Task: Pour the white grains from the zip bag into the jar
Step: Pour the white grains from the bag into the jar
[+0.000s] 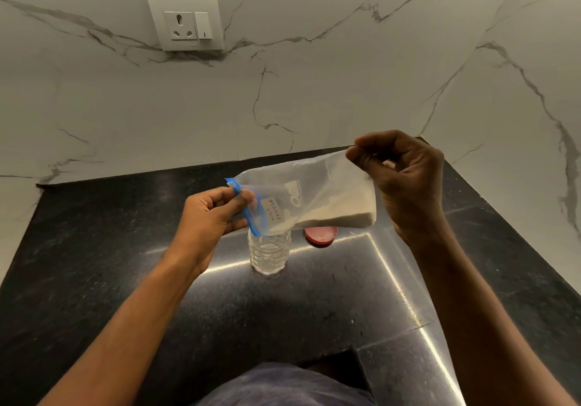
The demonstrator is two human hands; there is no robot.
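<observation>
A clear zip bag point(309, 193) with a blue zip strip hangs tilted above the counter, its mouth down over a small clear glass jar point(269, 253). White grains point(339, 215) lie along the bag's lower edge. My left hand point(213, 214) pinches the bag at the blue zip end, just above the jar's rim. My right hand point(405, 182) holds the bag's raised bottom corner. The jar stands upright without its lid, and its contents are hard to make out.
A red lid point(321, 235) lies on the black stone counter point(94, 248) just right of the jar. A marble wall with a white socket plate point(186, 22) rises behind, and a second wall closes the right side.
</observation>
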